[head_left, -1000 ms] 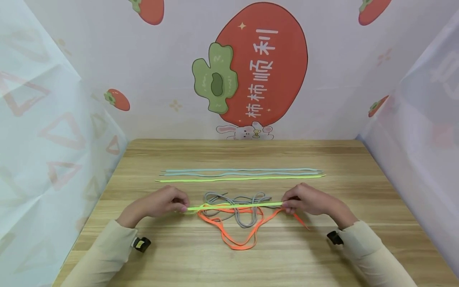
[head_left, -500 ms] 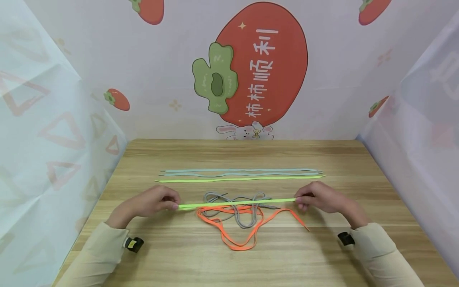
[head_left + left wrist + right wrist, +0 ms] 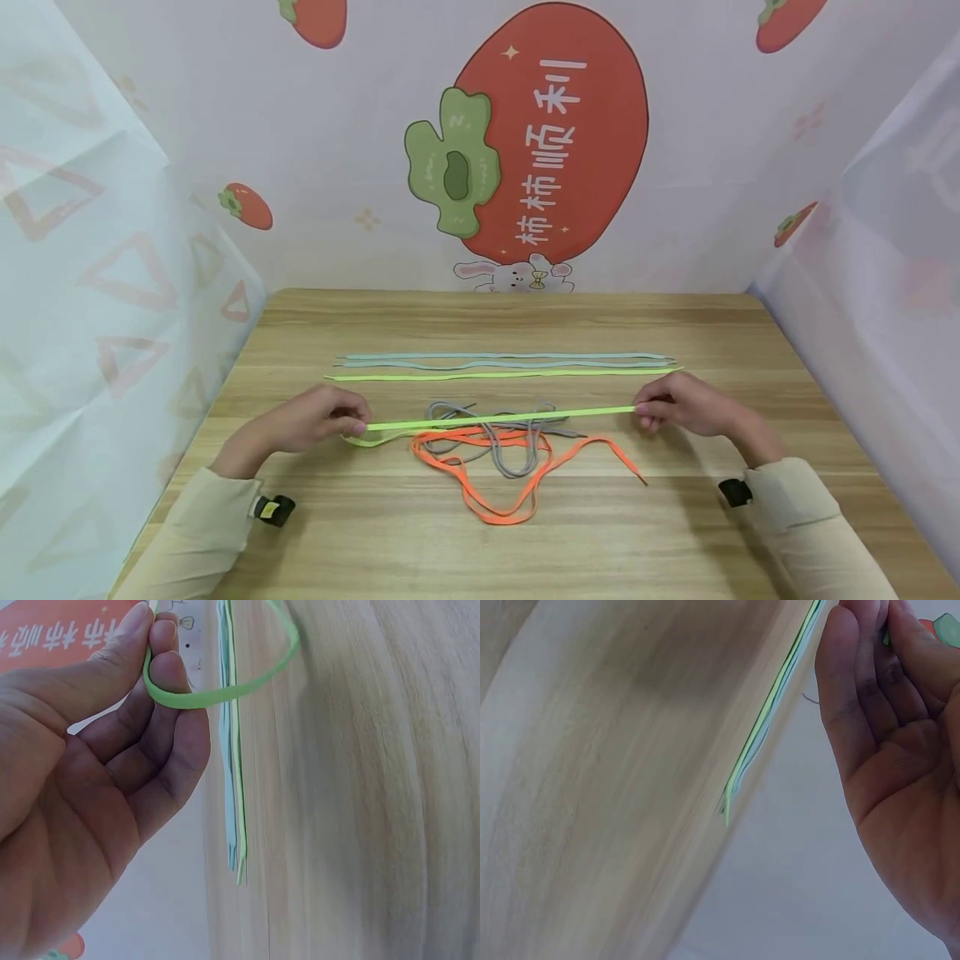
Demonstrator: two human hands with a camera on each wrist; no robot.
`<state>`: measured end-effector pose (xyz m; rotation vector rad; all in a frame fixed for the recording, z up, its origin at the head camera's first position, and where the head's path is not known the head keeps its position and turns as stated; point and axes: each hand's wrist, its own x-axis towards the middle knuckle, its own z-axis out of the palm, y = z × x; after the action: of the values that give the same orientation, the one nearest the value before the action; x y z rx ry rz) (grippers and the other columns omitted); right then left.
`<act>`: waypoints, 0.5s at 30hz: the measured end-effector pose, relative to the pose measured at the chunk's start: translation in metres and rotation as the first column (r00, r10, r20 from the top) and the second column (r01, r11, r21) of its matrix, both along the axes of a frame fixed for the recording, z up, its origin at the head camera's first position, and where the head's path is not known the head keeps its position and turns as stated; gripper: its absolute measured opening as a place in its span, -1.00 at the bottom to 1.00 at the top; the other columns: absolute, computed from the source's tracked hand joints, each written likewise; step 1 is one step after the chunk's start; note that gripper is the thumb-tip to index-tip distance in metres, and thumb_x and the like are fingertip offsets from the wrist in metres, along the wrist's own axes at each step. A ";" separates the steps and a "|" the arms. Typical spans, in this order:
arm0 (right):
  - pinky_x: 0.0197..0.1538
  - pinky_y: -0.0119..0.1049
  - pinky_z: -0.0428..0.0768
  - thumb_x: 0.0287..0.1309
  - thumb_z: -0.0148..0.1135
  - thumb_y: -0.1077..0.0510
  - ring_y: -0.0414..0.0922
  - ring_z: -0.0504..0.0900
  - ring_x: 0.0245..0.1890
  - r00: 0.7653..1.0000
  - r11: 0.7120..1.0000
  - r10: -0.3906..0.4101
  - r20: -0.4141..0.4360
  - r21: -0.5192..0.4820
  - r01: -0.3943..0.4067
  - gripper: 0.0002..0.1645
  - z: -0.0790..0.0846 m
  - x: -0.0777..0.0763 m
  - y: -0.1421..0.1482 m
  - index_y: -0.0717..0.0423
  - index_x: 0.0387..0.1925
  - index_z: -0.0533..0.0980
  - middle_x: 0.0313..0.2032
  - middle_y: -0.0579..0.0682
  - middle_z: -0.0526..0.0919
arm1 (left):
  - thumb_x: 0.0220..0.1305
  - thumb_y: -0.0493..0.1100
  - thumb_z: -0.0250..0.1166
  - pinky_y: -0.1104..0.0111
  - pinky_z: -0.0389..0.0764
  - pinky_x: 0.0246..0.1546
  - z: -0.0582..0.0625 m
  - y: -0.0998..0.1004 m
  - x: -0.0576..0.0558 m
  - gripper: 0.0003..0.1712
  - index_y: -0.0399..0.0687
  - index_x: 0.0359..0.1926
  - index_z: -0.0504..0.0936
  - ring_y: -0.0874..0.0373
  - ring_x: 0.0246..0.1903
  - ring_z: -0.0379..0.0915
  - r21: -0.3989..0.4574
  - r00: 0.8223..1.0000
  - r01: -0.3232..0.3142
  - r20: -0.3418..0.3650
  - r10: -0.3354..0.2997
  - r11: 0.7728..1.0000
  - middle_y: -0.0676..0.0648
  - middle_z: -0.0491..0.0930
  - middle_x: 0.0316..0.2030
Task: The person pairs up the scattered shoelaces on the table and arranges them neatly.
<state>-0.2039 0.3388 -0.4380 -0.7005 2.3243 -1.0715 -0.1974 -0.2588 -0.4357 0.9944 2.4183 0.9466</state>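
Observation:
A flat yellow-green shoelace (image 3: 585,412) is stretched taut between both hands above the table in the head view. My left hand (image 3: 322,417) pinches it between thumb and fingers. From that pinch a slack tail of the lace (image 3: 195,699) loops down and back under the stretched part. On the other side, my right hand (image 3: 686,404) pinches the lace near its end, raised a little higher than the left. Beneath the stretched lace lie a tangled grey shoelace (image 3: 512,475) and a loosely looped orange shoelace (image 3: 501,518).
Behind the hands, light-blue shoelaces (image 3: 450,357) and a second yellow-green shoelace (image 3: 427,378) lie straight, side by side, on the wooden table (image 3: 420,550). A printed paper backdrop (image 3: 337,133) rises at the back, with similar sheets at both sides.
My hands have moved apart, the left leftwards and the right rightwards and slightly up, lengthening the stretched part of the yellow-green lace. The orange lace's right end, earlier by the right hand, lies uncovered.

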 end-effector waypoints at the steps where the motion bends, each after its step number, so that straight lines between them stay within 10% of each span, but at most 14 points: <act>1: -0.16 -0.18 0.79 0.50 0.21 0.28 -0.18 0.75 -0.29 1.000 1.000 -0.003 0.004 -0.002 0.003 -0.81 0.000 -0.001 0.002 0.33 -0.12 0.69 -0.29 0.10 0.76 | 0.49 -0.20 0.32 0.43 0.58 -0.30 0.000 -0.001 0.000 -0.89 -0.04 -0.24 0.73 0.39 -0.35 0.47 0.004 1.000 0.001 -0.001 -0.001 1.000 0.10 0.66 -0.35; 15: -0.16 -0.22 0.78 0.49 0.22 0.30 -0.22 0.73 -0.30 0.999 0.998 -0.053 0.001 0.034 0.053 -0.81 0.000 -0.013 0.019 0.35 -0.12 0.69 -0.29 0.11 0.76 | 0.49 -0.15 0.32 0.41 0.62 -0.27 -0.003 -0.023 -0.002 -0.87 -0.03 -0.24 0.74 0.39 -0.33 0.51 0.003 0.998 -0.055 0.027 0.055 0.998 0.10 0.69 -0.33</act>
<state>-0.2168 0.3581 -0.4383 -0.6277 2.3662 -1.0524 -0.1996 -0.2819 -0.4390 0.9149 2.4342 0.9767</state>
